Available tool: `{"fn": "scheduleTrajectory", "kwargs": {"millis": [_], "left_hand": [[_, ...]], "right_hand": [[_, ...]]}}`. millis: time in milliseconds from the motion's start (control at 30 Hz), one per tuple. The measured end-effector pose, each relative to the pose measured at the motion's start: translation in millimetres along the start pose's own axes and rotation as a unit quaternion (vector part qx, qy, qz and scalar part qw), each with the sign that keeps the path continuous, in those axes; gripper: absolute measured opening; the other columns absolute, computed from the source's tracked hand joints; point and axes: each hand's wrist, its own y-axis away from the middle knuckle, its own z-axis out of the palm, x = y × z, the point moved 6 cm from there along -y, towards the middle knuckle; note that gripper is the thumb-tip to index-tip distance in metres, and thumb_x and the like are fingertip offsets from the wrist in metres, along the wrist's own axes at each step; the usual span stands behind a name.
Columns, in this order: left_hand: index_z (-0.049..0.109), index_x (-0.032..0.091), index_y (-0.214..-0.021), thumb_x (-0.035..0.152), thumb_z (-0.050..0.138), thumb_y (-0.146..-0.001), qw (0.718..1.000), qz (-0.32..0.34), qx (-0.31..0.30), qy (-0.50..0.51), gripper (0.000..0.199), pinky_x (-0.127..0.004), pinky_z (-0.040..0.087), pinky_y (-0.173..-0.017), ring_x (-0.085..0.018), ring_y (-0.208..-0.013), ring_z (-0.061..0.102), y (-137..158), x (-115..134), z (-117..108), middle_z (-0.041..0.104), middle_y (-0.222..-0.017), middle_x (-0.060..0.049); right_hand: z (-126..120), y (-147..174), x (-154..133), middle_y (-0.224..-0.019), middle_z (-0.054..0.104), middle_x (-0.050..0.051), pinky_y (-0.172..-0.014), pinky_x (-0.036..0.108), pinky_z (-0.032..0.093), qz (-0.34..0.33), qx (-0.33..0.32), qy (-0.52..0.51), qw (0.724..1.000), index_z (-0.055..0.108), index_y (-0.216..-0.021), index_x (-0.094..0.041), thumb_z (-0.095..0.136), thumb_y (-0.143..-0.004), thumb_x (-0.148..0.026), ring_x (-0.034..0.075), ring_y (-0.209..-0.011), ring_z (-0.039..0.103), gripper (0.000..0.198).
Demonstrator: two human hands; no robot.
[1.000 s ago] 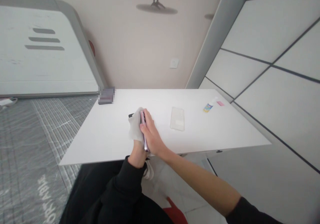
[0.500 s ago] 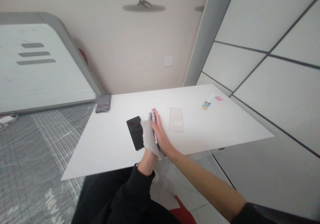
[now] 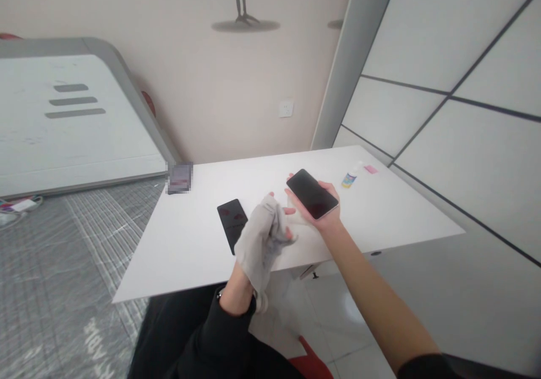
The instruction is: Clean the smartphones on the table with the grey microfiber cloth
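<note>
In the head view, my right hand [image 3: 332, 213] is wrapped around a smartphone [image 3: 313, 194], its dark screen facing up. My left hand [image 3: 288, 211] is beside it, apart from the phone, with a light grey cloth [image 3: 262, 235] draped over its back and held in it; a few fingertips show past the cloth. A black flat slab like a phone or screen panel [image 3: 230, 218] lies on the table, partly covered by the cloth hand. Under the right hand a clear phone case [image 3: 302, 220] shows only in part.
On the white table [image 3: 169, 255], a small bottle with a yellow and blue label [image 3: 349, 180] lies at the back right, near a pink packet [image 3: 371, 169]. A blurred-out dark item [image 3: 180, 177] is at the back left corner. A wall stands behind.
My hands were pressed together with the phone between them. Now they are apart: the right hand has moved right and turned the phone screen up, and the left keeps the cloth.
</note>
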Motion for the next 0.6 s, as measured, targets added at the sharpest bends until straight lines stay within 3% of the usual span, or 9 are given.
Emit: {"fn": "scheduleTrajectory", "kwargs": {"millis": [67, 133, 200, 267, 400, 600], "left_hand": [[0.078, 0.019, -0.114, 0.031, 0.045, -0.103, 0.995, 0.031, -0.056, -0.073, 0.037, -0.033, 0.065, -0.077, -0.019, -0.077, 0.073, -3.3, 0.6, 1.3, 0.076, -0.091, -0.005], [0.079, 0.022, -0.105, 0.012, 0.049, -0.095, 0.974, 0.054, -0.122, -0.181, 0.034, -0.037, 0.063, -0.083, -0.022, -0.085, 0.073, 1.9, -1.7, 12.0, 0.075, -0.092, -0.006], [0.078, 0.023, -0.107, 0.008, 0.048, -0.092, 0.936, 0.068, -0.145, -0.315, 0.037, -0.040, 0.059, -0.088, -0.026, -0.095, 0.071, 11.2, -6.5, 26.4, 0.072, -0.100, -0.008], [0.074, 0.023, -0.122, 0.013, 0.050, -0.095, 0.902, 0.081, -0.143, -0.398, 0.038, -0.043, 0.057, -0.088, -0.029, -0.103, 0.067, 19.6, -11.5, 43.0, 0.069, -0.108, -0.010], [0.059, 0.026, -0.147, 0.028, 0.054, -0.101, 0.868, 0.097, -0.163, -0.459, 0.046, -0.043, 0.056, -0.087, -0.031, -0.107, 0.064, 28.7, -25.2, 70.4, 0.064, -0.116, -0.012], [0.060, 0.026, -0.145, 0.028, 0.052, -0.104, 0.864, 0.084, -0.174, -0.465, 0.041, -0.041, 0.056, -0.089, -0.028, -0.108, 0.066, 40.5, -39.1, 73.4, 0.064, -0.123, -0.011]], "right_hand": [[-20.2, 1.1, -10.3, -0.132, 0.076, 0.009, -0.122, 0.059, 0.043, -0.006, 0.047, -0.039, 0.998, 0.074, -0.105, -0.022, 0.052, -0.083, -0.038, 0.031, -0.140, 0.059, 0.036], [-36.4, -1.4, -15.5, -0.130, 0.076, 0.010, -0.119, 0.065, 0.044, 0.009, 0.074, -0.049, 0.996, 0.073, -0.103, -0.022, 0.052, -0.077, -0.031, 0.033, -0.139, 0.059, 0.035], [-48.4, -6.3, -18.1, -0.125, 0.077, 0.011, -0.113, 0.072, 0.045, 0.020, 0.087, -0.035, 0.995, 0.071, -0.104, -0.023, 0.052, -0.069, -0.027, 0.036, -0.135, 0.061, 0.040], [-56.1, -12.2, -17.4, -0.122, 0.077, 0.012, -0.107, 0.075, 0.047, 0.029, 0.090, 0.013, 0.995, 0.067, -0.105, -0.024, 0.051, -0.062, -0.026, 0.037, -0.131, 0.064, 0.046], [-61.4, -24.6, -6.7, -0.125, 0.075, 0.013, -0.098, 0.071, 0.056, 0.029, 0.088, 0.185, 0.978, 0.058, -0.109, -0.025, 0.049, -0.052, -0.025, 0.035, -0.126, 0.067, 0.058], [-67.7, -38.8, 13.5, -0.137, 0.069, 0.014, -0.106, 0.057, 0.056, 0.000, 0.117, 0.350, 0.929, 0.050, -0.124, -0.023, 0.053, -0.054, -0.020, 0.030, -0.121, 0.069, 0.070]]}}
